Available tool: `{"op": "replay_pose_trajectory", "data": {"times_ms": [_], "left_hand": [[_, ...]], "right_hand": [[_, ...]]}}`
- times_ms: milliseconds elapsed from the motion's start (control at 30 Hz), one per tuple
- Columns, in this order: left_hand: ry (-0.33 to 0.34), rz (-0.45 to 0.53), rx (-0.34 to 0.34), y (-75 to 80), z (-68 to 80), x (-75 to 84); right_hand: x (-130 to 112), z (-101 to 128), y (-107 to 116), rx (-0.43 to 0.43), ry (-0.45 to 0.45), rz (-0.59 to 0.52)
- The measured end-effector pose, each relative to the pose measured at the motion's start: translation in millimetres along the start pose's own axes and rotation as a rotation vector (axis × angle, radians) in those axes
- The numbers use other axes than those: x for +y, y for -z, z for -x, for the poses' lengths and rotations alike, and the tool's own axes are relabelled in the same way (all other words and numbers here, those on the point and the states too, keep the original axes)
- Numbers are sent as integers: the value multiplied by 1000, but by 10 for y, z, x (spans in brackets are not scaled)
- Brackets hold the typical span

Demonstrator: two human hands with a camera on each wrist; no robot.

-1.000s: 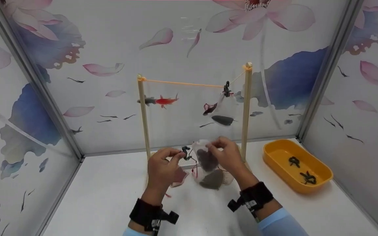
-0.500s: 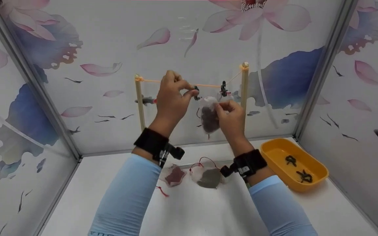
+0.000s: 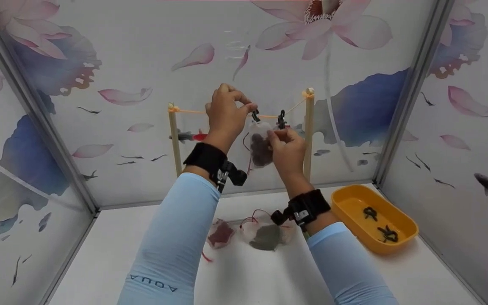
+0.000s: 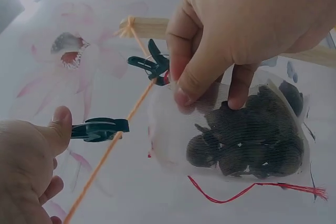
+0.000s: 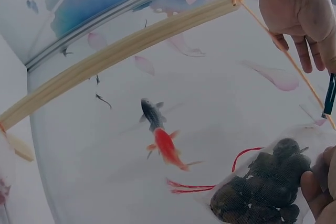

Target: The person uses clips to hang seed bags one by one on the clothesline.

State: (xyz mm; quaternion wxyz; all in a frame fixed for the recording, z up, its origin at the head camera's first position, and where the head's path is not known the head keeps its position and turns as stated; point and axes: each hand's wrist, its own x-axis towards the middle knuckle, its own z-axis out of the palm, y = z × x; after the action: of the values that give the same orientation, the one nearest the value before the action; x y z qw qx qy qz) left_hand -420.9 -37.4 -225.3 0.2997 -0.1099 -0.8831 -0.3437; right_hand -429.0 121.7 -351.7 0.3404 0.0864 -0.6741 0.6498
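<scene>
My left hand (image 3: 247, 109) is raised to the orange string (image 3: 189, 112) stretched between two wooden posts. It pinches a dark clip (image 3: 255, 115) right at the string; in the left wrist view my thumb presses the clip (image 4: 100, 129). My right hand (image 3: 274, 136) pinches the top edge of a white mesh bag (image 3: 261, 148) of dark pieces, just under that clip. The bag (image 4: 241, 142) trails a red drawstring. A second clip (image 3: 281, 120) sits on the string further right; what it holds is hidden behind my right hand.
The wooden posts (image 3: 174, 140) (image 3: 309, 127) stand near the back wall. Two more mesh bags (image 3: 220, 234) (image 3: 266, 237) lie on the white table below my arms. A yellow tray (image 3: 352, 201) at the right holds two dark clips (image 3: 370, 213).
Both hands rose from the table up to the string, carrying the bag and the clip. Over the last half second the clip has reached the string above the bag's top.
</scene>
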Motion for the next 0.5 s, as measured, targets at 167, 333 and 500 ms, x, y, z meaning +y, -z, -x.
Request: {"op": "replay_pose_trajectory", "data": {"times_ms": [167, 333, 500], "left_hand": [[-18, -25, -20, -77, 32, 32], [-16, -51, -44, -120, 35, 34], [16, -63, -59, -138, 38, 19]], "right_hand": [[-12, -42, -3, 23, -3, -45], [24, -66, 8, 25, -12, -101], [53, -63, 13, 9, 11, -157]]}}
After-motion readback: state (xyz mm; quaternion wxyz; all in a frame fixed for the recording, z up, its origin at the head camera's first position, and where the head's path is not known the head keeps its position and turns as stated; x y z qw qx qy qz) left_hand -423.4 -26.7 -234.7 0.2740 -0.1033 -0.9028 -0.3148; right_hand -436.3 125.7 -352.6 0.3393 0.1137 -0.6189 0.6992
